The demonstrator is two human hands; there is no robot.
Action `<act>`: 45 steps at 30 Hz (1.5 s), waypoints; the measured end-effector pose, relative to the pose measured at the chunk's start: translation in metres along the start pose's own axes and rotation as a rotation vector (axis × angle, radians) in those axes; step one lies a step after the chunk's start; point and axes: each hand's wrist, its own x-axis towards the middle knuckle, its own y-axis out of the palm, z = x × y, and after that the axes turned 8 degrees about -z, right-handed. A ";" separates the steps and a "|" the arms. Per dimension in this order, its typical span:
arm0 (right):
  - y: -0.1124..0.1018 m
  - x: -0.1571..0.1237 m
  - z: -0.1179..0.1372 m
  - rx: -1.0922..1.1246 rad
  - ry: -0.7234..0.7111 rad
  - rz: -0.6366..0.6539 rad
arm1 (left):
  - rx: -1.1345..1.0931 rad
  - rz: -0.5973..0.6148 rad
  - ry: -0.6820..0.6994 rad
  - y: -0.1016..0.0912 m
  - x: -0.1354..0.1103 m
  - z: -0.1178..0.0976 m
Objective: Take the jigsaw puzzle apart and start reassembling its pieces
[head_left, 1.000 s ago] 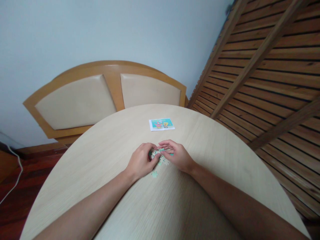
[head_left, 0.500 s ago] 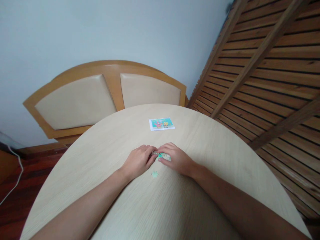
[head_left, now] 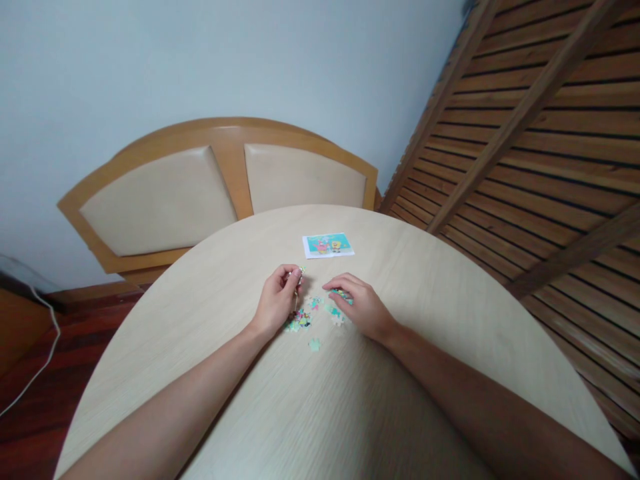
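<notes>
My left hand [head_left: 278, 299] is closed around some jigsaw puzzle pieces, one of them [head_left: 303, 269] poking out past the fingertips. Below its wrist side lies a small heap of loose colourful pieces [head_left: 300, 320]. My right hand [head_left: 364, 307] curves over more puzzle pieces [head_left: 342, 293], which show between thumb and fingers; the palm is hidden. Pale and turquoise pieces [head_left: 337, 315] lie on the table beside its thumb. Between the hands are a few scattered pieces [head_left: 315, 303]. A single light green piece [head_left: 314, 345] lies apart, nearer to me.
A picture card [head_left: 330, 245] with a pink and a yellow cartoon figure lies beyond the hands on the round wooden table [head_left: 410, 267]. Behind it stands a padded wooden backrest [head_left: 240, 173] against the wall. Slatted wood [head_left: 540, 133] rises on the right.
My hands were together over the pieces and have moved apart. Loose pieces now show spread on the table between and below them. My left hand has risen slightly with pieces in it.
</notes>
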 end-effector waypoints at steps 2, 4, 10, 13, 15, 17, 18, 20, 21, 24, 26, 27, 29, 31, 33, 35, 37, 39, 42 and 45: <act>0.000 -0.001 0.003 -0.048 -0.021 -0.014 | 0.004 0.025 -0.010 0.000 0.001 0.001; 0.002 -0.003 0.009 -0.137 -0.044 0.001 | 0.024 0.059 -0.014 -0.001 0.002 0.002; 0.001 -0.006 0.031 -0.480 0.061 0.067 | 0.195 0.187 0.003 -0.018 0.016 -0.005; -0.007 -0.001 0.033 -0.526 0.168 0.174 | 0.326 0.225 0.085 -0.035 0.022 -0.023; -0.014 0.003 0.032 -0.500 0.231 0.265 | 0.642 0.400 0.170 -0.042 0.021 -0.036; -0.020 0.006 0.031 -0.462 0.269 0.333 | 0.828 0.547 0.137 -0.045 0.016 -0.048; -0.022 0.006 0.031 -0.444 0.278 0.353 | 0.894 0.587 0.137 -0.044 0.012 -0.051; -0.025 0.007 0.030 -0.416 0.272 0.377 | 1.004 0.632 0.156 -0.041 0.006 -0.056; -0.025 0.007 0.030 -0.402 0.260 0.387 | 1.041 0.636 0.167 -0.038 0.003 -0.057; -0.025 0.006 0.027 -0.376 0.214 0.412 | 1.073 0.633 0.190 -0.033 -0.002 -0.056; -0.025 0.004 0.026 -0.374 0.184 0.417 | 1.064 0.636 0.199 -0.031 -0.003 -0.054; -0.025 0.004 0.026 -0.378 0.171 0.420 | 1.060 0.638 0.203 -0.031 -0.003 -0.054; -0.025 0.004 0.026 -0.399 0.162 0.418 | 1.060 0.643 0.205 -0.031 -0.003 -0.053; -0.025 0.004 0.027 -0.429 0.183 0.408 | 1.067 0.651 0.204 -0.031 -0.003 -0.054; -0.026 0.005 0.027 -0.441 0.208 0.398 | 1.078 0.660 0.201 -0.030 -0.003 -0.055; -0.026 0.005 0.027 -0.431 0.213 0.413 | 1.083 0.665 0.199 -0.029 -0.003 -0.057; -0.027 0.005 0.027 -0.418 0.203 0.431 | 1.083 0.660 0.201 -0.028 -0.002 -0.059; -0.026 0.005 0.028 -0.401 0.178 0.427 | 1.059 0.637 0.207 -0.027 0.001 -0.058; -0.025 0.006 0.032 -0.373 0.139 0.412 | 0.974 0.591 0.219 -0.026 0.005 -0.053; -0.023 0.008 0.035 -0.353 0.123 0.439 | 0.915 0.591 0.215 -0.026 0.008 -0.048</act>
